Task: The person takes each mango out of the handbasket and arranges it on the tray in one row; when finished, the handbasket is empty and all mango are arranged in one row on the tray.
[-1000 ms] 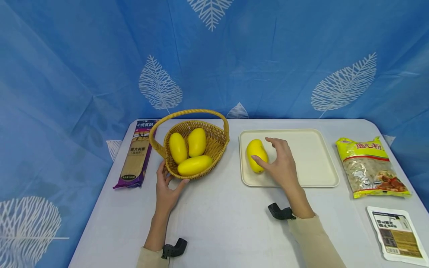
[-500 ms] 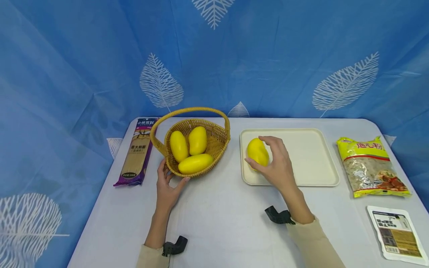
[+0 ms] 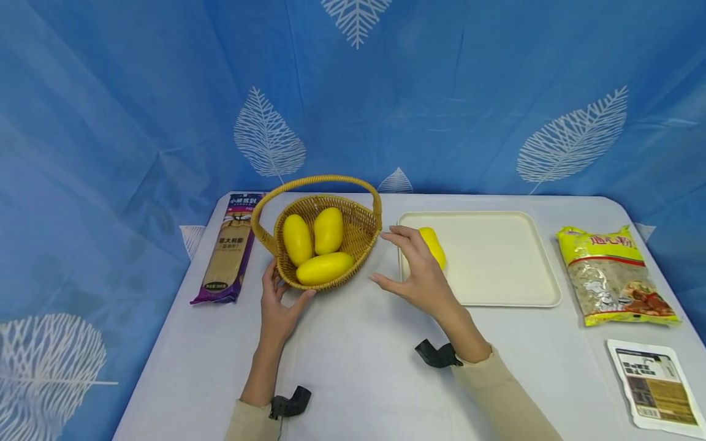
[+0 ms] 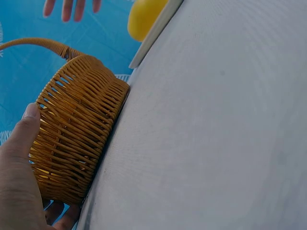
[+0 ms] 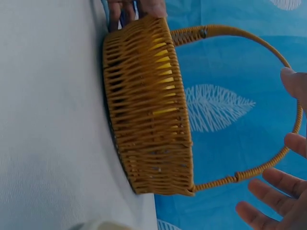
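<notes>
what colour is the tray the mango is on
Cream or off-white, plain; the tray shows best in the head view.

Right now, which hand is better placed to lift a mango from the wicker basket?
The right hand, I'd say: empty, fingers spread, just right of the wicker basket with its mangoes. The left hand grips the basket's near side.
</notes>
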Demonstrator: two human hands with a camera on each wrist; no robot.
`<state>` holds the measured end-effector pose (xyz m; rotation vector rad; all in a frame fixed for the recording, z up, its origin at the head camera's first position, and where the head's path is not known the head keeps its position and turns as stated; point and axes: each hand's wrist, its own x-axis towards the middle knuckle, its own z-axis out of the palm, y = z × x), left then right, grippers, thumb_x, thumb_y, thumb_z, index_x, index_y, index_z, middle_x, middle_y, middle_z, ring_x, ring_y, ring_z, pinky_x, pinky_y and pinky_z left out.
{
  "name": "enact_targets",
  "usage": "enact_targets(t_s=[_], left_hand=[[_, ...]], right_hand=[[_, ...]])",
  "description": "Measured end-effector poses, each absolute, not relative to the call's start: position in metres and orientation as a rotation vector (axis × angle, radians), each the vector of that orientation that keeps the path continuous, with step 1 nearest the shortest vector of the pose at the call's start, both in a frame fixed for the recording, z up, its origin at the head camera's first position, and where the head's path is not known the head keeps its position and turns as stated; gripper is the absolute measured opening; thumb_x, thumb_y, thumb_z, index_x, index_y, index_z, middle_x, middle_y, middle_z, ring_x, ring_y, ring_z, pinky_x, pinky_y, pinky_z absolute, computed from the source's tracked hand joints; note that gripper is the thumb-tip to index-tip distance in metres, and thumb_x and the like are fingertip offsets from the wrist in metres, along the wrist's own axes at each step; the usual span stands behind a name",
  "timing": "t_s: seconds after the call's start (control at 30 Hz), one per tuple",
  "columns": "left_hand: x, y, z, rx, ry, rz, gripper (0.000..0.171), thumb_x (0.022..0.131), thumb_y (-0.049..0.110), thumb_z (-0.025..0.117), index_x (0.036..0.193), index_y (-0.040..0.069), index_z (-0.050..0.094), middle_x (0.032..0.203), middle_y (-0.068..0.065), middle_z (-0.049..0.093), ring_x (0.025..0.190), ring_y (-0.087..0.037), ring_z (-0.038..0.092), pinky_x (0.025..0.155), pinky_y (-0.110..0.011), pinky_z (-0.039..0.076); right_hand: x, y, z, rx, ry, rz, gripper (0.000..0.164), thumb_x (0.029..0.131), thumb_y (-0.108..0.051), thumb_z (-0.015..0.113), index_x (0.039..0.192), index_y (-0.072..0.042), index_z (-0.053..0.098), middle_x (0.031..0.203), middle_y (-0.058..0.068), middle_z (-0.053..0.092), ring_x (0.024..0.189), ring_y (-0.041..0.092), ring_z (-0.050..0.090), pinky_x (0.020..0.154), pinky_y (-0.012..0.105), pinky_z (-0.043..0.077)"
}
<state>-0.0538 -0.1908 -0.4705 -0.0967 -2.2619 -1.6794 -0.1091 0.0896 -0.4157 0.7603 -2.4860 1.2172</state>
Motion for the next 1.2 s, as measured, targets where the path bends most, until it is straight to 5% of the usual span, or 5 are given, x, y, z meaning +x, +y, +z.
enact_targets(t_s=[0.5, 0.8, 1.2], left_hand=[[-0.052, -0.191, -0.472, -0.063, -2.293, -1.650, 0.092, 0.075, 0.003, 0.076, 0.145, -0.002, 0.017, 0.142, -0.026, 0.034, 0.124, -0.039, 0.041, 0.099, -0.017, 0.039], [-0.053, -0.191, -0.472, -0.088, -2.289, -1.645, 0.091, 0.075, 0.002, 0.075, 0.145, -0.003, 0.017, 0.143, -0.025, 0.032, 0.127, -0.039, 0.039, 0.101, -0.027, 0.040], [-0.054, -0.192, -0.470, -0.092, -2.297, -1.652, 0.091, 0.075, 0.002, 0.075, 0.145, -0.002, 0.016, 0.144, -0.024, 0.032, 0.128, -0.037, 0.039, 0.101, -0.028, 0.040]], right_hand=[[-0.139, 0.046, -0.428, 1.002, -2.510, 1.277, 0.068, 0.079, -0.042, 0.071, 0.136, -0.017, 0.044, 0.139, 0.007, 0.039, 0.126, 0.019, 0.042, 0.102, 0.038, 0.042], [-0.160, 0.028, -0.435, 1.041, -2.512, 1.288, 0.065, 0.080, -0.039, 0.072, 0.133, -0.012, 0.047, 0.135, 0.009, 0.042, 0.124, 0.022, 0.044, 0.101, 0.040, 0.042], [-0.190, 0.012, -0.430, 1.020, -2.788, 1.227, 0.065, 0.082, -0.048, 0.065, 0.137, -0.019, 0.044, 0.143, 0.008, 0.036, 0.132, 0.021, 0.035, 0.107, 0.042, 0.035]])
